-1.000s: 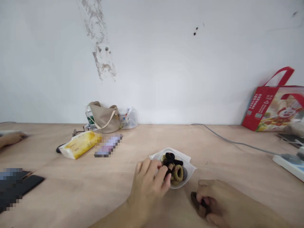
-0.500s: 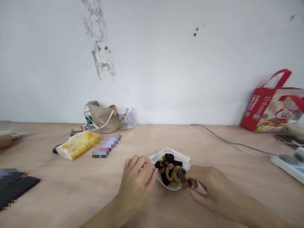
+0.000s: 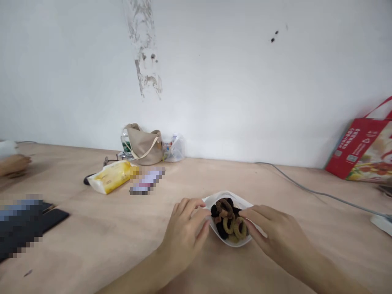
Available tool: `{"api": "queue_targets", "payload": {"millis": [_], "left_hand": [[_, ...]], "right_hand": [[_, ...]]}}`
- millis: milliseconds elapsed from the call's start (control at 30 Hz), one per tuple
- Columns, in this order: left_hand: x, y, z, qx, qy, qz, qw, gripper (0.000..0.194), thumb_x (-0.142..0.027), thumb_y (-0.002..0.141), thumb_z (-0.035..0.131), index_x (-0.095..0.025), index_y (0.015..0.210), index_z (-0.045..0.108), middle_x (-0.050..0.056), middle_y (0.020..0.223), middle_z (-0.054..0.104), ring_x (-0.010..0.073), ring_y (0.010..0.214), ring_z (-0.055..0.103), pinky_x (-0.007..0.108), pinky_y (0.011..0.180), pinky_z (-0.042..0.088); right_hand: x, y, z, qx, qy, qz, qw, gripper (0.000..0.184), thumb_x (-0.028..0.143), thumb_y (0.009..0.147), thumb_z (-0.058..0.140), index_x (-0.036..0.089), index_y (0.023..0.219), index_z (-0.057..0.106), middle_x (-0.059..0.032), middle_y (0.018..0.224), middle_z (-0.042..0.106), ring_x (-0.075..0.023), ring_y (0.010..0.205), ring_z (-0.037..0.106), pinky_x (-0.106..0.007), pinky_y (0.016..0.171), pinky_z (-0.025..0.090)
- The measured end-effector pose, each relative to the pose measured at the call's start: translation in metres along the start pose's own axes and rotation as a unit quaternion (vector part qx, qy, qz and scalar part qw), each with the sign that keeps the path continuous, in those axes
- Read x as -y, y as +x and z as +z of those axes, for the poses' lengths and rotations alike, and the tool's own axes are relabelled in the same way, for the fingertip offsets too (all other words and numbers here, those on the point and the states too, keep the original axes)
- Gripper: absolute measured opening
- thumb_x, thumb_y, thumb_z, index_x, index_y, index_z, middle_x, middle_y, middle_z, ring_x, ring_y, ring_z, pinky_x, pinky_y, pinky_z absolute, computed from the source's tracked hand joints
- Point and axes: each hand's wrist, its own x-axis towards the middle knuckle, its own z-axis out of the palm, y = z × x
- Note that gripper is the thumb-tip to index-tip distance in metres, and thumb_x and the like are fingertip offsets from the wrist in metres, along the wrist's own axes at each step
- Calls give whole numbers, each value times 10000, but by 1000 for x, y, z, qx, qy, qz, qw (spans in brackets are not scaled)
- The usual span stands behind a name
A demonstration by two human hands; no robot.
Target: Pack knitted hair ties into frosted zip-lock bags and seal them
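Note:
A white pouch lies open on the wooden table, filled with several black, brown and olive hair ties. My left hand is at the pouch's left edge, fingers curled and pinching the rim. My right hand lies on the pouch's right edge. Its fingers are stretched out flat, with the tips touching the hair ties, and nothing shows in that hand.
A yellow tissue pack, a beige handbag and a clear plastic bag sit at the back left. A grey cable runs right toward a white power strip. A red shopping bag, a black phone and another person's hand are nearby.
My right hand brought a brown hair tie from the table to the pouch and let it go there. My left hand shifted from the ties to the pouch's left rim.

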Motion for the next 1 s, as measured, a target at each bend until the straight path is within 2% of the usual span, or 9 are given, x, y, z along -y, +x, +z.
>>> {"api": "queue_targets", "payload": {"millis": [100,167,267,433,567,633,767,867,1000], "left_hand": [[4,-2,4,14,20,18,1000,324,6,757,493,-215,943,640,72,1060,627,232,936,559,358,750,463],[8,-3,6,32,41,28,998,412,54,698,486,-221,959,645,68,1099,629,237,961,556,361,762,462],[15,-1,8,81,60,39,994,392,62,716,499,-224,934,655,43,1059,662,231,960,560,353,768,444],[21,15,0,118,35,35,992,211,-56,856,511,-203,891,658,21,927,710,215,901,587,351,775,407],[20,38,-21,131,-34,-13,991,208,-169,927,443,-202,880,643,17,886,704,195,862,601,337,786,403],[21,48,-33,132,-63,-41,988,224,-222,943,420,-205,864,629,9,866,691,190,847,602,323,788,410],[27,54,-48,161,-79,-76,981,217,-250,926,427,-206,811,607,-5,811,657,182,791,594,304,781,424],[29,47,-46,165,-84,-43,982,215,-201,912,428,-202,786,602,-5,778,647,169,754,593,302,798,423],[27,34,-33,116,-108,6,987,210,-144,898,434,-203,829,624,7,770,660,163,757,602,287,768,435]], "right_hand": [[-4,-5,0,-31,-2,-24,999,273,100,871,404,223,963,629,-71,993,672,-199,824,624,-309,686,506],[-9,-8,3,-46,-15,-16,999,348,31,791,409,225,977,629,-88,1127,626,-222,918,596,-344,725,512],[-21,-15,10,-24,-56,2,998,453,-31,696,405,244,966,642,-74,1235,582,-246,1010,570,-379,760,509],[-40,-14,6,43,-61,4,997,266,104,845,432,240,876,659,-60,1045,685,-238,876,636,-377,701,511],[-34,5,-21,12,56,83,995,240,228,901,430,254,907,668,-35,993,707,-212,882,660,-337,732,522],[-30,14,-35,24,123,120,985,232,285,911,439,266,905,670,-17,968,709,-193,845,663,-299,702,523],[-26,20,-49,38,148,157,976,262,336,913,434,260,822,667,-9,861,714,-191,744,656,-296,650,504],[-24,15,-46,37,124,161,979,253,313,894,444,260,797,673,-10,827,717,-198,732,662,-303,649,499],[-15,6,-36,43,131,136,981,246,291,898,430,275,862,672,-7,863,727,-195,786,675,-306,707,511]]}}
